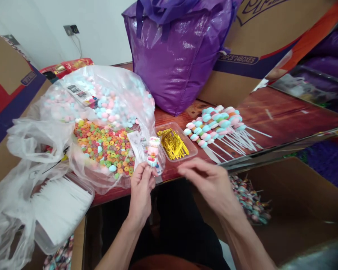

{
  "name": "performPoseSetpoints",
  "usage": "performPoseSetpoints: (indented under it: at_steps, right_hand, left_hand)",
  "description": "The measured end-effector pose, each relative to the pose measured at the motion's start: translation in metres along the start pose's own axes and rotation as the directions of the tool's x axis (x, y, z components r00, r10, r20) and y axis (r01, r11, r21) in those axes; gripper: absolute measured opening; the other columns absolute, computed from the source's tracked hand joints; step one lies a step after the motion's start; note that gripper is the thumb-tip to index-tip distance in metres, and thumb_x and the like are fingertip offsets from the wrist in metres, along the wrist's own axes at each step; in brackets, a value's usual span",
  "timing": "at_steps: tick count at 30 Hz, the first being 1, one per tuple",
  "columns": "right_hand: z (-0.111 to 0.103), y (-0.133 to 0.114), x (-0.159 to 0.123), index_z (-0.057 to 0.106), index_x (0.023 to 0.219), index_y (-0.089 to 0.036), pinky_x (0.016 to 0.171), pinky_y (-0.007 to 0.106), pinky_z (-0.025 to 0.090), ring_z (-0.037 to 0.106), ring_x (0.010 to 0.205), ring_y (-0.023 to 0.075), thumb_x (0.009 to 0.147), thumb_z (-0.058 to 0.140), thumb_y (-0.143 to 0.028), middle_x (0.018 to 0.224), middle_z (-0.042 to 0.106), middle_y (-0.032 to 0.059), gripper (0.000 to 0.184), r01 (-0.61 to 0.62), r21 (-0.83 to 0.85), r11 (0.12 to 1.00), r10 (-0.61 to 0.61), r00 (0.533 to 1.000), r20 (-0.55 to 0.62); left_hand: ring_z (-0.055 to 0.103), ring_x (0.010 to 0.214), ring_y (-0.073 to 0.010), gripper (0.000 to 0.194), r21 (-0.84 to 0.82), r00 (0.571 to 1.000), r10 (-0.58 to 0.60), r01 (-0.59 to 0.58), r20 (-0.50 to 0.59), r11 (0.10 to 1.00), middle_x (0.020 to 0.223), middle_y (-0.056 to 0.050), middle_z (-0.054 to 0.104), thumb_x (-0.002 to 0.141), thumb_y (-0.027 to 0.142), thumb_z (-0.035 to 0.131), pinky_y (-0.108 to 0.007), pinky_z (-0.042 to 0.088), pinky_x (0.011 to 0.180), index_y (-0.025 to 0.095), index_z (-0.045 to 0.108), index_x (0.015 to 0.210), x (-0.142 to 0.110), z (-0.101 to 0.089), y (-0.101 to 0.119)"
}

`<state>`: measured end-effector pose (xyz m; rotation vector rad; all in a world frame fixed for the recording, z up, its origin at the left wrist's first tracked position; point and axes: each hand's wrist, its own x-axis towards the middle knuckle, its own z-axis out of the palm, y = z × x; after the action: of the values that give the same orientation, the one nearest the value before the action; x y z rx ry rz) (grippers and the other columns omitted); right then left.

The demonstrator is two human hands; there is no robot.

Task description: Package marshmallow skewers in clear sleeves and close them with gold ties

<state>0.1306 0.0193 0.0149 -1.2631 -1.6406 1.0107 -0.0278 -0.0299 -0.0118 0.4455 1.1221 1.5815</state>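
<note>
White sticks lie at far left; next, the left hand's fingers (142, 173) pinch the wrapped candy skewer (152, 150) just below its candies, over the desk edge (169, 175); the right hand's fingers (190, 169), blurred, curl near gold ties (174, 144)

We seem to be in a small candy-packing workshop — open bags of marshmallows (112, 108) and gummy rings (104, 146) crowd our counter (261, 112), beside a tub of gold twist ties (174, 144), large printed cartons (228, 82) and a box of finished skewers (250, 200).
</note>
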Motion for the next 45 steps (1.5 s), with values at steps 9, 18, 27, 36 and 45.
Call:
performPoseSetpoints:
  at_steps: [9,18,27,36,45]
  right_hand:
    - [0.037,0.011,-0.021,0.066,0.065,-0.016,0.04,0.021,0.029,0.04,0.043,0.007,0.066,0.084,-0.04,0.051,0.059,-0.0025,0.03,-0.336,0.496,0.801,0.31,0.941,0.138]
    - [0.04,0.017,-0.03,0.059,0.077,-0.018,0.05,0.022,0.035,0.042,0.056,0.0092,0.088,0.066,-0.039,0.069,0.055,-0.0023,0.025,-0.22,0.492,0.842,0.167,0.975,0.15]
    - [0.02,0.017,-0.025,0.06,0.089,-0.02,0.07,0.028,0.049,0.055,0.078,0.0167,0.095,0.057,-0.039,0.084,0.057,0.0022,0.02,-0.027,0.401,0.916,-0.09,0.959,0.27]
    - [0.026,0.018,-0.032,0.053,0.093,-0.022,0.057,0.023,0.043,0.048,0.06,0.0121,0.096,0.047,-0.025,0.074,0.053,-0.0019,0.007,0.024,0.143,0.989,-0.038,0.994,0.098]
    - [0.018,0.019,-0.034,0.06,0.088,-0.021,0.053,0.024,0.044,0.048,0.051,0.0094,0.101,0.046,-0.026,0.068,0.057,-0.0029,0.019,0.048,0.156,0.987,-0.068,0.99,0.124]
  left_hand:
    - [0.039,0.059,-0.0088,0.014,0.151,0.99,0.043,-0.064,0.135,0.987,0.068,0.006,0.047,0.089,0.033,0.066,-0.021,0.034,0.057,0.022,0.057,0.089,-0.018,0.007,-0.016]
    - [0.039,0.054,-0.0052,0.023,0.082,0.99,0.021,-0.033,0.137,0.996,0.066,0.003,0.053,0.085,0.036,0.074,-0.018,0.03,0.05,0.016,0.061,0.086,-0.011,0.011,-0.016]
    - [0.006,0.047,-0.002,0.045,-0.107,0.728,-0.484,0.599,0.485,0.793,0.056,0.011,0.03,0.068,0.035,0.088,-0.013,0.007,0.038,0.017,0.048,0.076,-0.012,0.006,0.014]
    - [0.052,0.064,-0.0113,0.023,0.332,0.979,0.068,-0.13,0.192,0.934,0.071,-0.001,0.062,0.09,0.042,0.067,-0.022,0.044,0.061,0.019,0.071,0.094,-0.026,0.013,-0.01]
    - [0.032,0.047,-0.0012,0.033,0.002,0.94,-0.301,0.304,0.159,0.953,0.063,0.003,0.055,0.067,0.036,0.089,-0.015,0.027,0.044,0.013,0.067,0.077,-0.015,0.013,-0.001]
